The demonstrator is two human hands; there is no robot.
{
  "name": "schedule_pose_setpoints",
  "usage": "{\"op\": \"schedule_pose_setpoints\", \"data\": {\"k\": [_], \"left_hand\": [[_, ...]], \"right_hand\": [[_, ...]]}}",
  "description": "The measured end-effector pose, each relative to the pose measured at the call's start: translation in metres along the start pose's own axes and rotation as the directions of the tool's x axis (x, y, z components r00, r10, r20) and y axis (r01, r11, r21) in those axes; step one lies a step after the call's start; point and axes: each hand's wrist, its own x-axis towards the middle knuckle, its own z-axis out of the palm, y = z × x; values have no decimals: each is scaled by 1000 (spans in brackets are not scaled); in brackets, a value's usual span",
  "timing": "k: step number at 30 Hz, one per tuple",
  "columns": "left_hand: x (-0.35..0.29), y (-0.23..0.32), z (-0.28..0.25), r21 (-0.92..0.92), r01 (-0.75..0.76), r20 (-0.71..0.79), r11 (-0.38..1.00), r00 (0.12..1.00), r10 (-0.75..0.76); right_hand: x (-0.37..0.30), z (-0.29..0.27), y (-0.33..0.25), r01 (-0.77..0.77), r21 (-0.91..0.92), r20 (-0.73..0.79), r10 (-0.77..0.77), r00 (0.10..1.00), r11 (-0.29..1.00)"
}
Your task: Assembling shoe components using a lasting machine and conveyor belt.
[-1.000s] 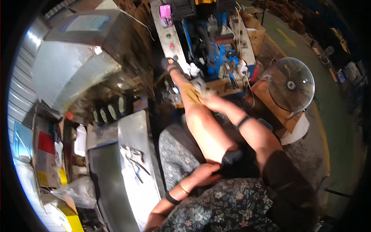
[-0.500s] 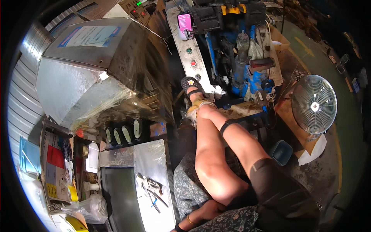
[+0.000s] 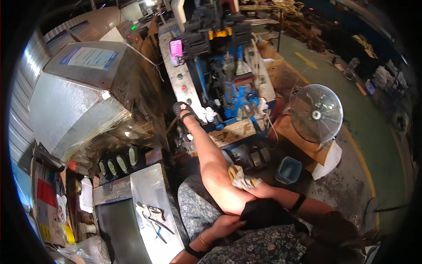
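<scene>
My left hand [image 3: 226,225] rests low in my lap with its fingers curled together, beside the black cloth [image 3: 261,214] and the floral fabric [image 3: 200,204]. What it may hold is hidden. My right hand [image 3: 243,178] is by my raised knee and thigh, covered in a beige-yellow work glove or cloth; its finger shape is unclear. My bent leg [image 3: 215,171] reaches forward, its foot in a dark clog [image 3: 180,108] against the edge of the pale control panel [image 3: 187,94]. Beside the foot stands a small white object [image 3: 210,115].
Ahead is a blue and black machine [image 3: 228,83]. To the right stand a round floor fan [image 3: 316,115] and a blue-grey bin [image 3: 289,170]. At left are a metal hood [image 3: 66,105], several green-soled shoe forms [image 3: 121,163] and a worktop [image 3: 149,189] with pliers [image 3: 154,218].
My right hand has drawn back from beside the foot to the knee and thigh. My left hand has come further into view. The view has shifted, so the scene sits further left.
</scene>
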Motion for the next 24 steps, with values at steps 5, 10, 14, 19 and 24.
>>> {"op": "schedule_pose_setpoints", "data": {"k": [5,10,14,19,24], "left_hand": [[-2,18,10,169,111,63,979,990,-123],[-1,27,32,284,-50,-16,957,998,57],[-10,36,39,291,-68,-86,954,992,97],[-28,54,32,358,205,-60,911,979,-197],[-22,65,30,382,68,-164,921,986,-5]], "right_hand": [[-153,-72,10,-68,-693,282,357,890,717],[-113,-78,60,-597,-494,230,757,611,632],[-67,-43,63,-676,-301,229,739,633,672],[-95,-35,5,-674,-294,217,734,644,678],[-142,-80,-65,-397,-506,281,581,763,766]]}}
